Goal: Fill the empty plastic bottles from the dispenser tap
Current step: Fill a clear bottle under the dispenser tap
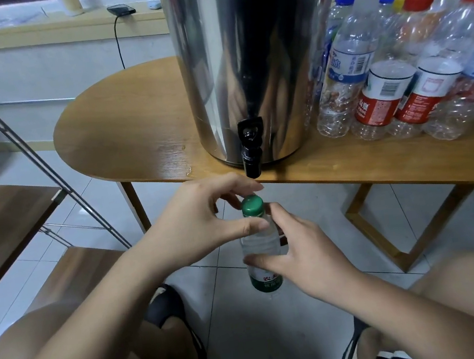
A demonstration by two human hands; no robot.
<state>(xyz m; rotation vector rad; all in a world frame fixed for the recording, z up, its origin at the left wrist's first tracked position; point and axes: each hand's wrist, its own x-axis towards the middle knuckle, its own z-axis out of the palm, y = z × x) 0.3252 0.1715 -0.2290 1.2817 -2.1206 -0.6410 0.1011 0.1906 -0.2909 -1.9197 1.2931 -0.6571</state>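
Below tap (251, 153), bottle (259, 243) upright in right hand (307, 248) grip.

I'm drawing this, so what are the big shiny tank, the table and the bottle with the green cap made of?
Tank: probably polished steel, mirror-like reflections. Table: looks like wood or veneer, glossy, with grain lines. Bottle: clear thin plastic, see-through; its green cap looks opaque plastic.

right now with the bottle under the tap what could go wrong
1. The green cap is still on the bottle; opening the tap now would probably splash water over the floor.
2. The left hand is curled round the cap and the right hand holds the bottle in mid-air, so neither is free for the tap.
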